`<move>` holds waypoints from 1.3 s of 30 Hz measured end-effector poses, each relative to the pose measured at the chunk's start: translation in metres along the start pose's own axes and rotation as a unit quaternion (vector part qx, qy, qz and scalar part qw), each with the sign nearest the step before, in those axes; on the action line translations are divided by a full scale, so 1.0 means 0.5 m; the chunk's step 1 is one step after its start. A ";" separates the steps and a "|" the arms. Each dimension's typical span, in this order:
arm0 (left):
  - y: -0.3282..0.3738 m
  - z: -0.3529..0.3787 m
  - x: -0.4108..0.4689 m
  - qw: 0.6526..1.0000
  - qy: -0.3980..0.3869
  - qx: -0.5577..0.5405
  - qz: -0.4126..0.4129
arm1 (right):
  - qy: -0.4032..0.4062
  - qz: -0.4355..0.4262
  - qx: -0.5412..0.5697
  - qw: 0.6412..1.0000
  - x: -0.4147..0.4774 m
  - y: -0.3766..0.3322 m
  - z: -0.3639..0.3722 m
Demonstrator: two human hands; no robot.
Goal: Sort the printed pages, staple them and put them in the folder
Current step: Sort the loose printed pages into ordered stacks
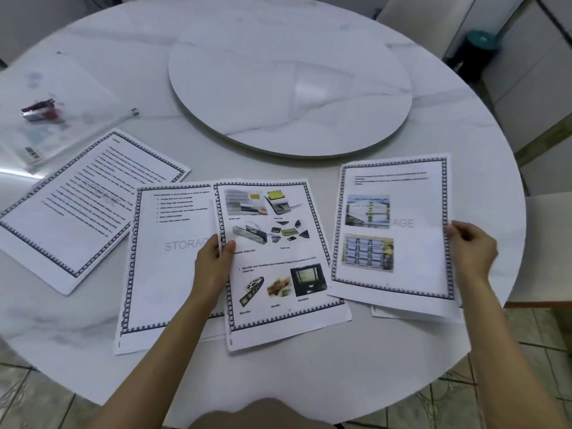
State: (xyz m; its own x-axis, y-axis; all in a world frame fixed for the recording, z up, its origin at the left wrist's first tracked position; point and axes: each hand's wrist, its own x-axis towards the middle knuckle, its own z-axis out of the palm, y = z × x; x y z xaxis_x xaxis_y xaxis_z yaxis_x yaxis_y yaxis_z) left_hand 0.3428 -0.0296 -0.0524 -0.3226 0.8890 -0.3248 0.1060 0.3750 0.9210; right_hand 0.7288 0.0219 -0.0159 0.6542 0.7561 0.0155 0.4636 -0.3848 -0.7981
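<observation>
The near half of the surface is taken up by a left stack, overlapping middle pages and a right page, with only a thin bare wedge between the last two. A raised turntable fills the centre, with an open strip in front of it. At far left lies a clear folder with a stapler on or in it.
</observation>
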 end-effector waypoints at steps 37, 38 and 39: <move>0.033 0.013 -0.061 0.991 -0.105 -0.078 -0.029 | -0.328 -0.118 -0.139 0.927 -0.262 -0.044 0.175; 0.031 0.005 -0.057 0.991 -0.108 -0.071 -0.035 | -0.318 -0.132 -0.155 0.926 -0.267 -0.042 0.178; 0.030 -0.005 -0.052 0.991 -0.110 -0.068 -0.041 | -0.306 -0.145 -0.168 0.926 -0.271 -0.040 0.180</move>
State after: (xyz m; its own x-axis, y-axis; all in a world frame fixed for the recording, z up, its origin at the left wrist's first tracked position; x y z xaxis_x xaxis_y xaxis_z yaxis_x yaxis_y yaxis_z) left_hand 0.3505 -0.0479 -0.0293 -0.1095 0.8989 -0.4242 -0.0452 0.4219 0.9055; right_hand 0.5769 -0.0253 -0.0561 0.0598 0.9723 -0.2260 0.7945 -0.1834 -0.5790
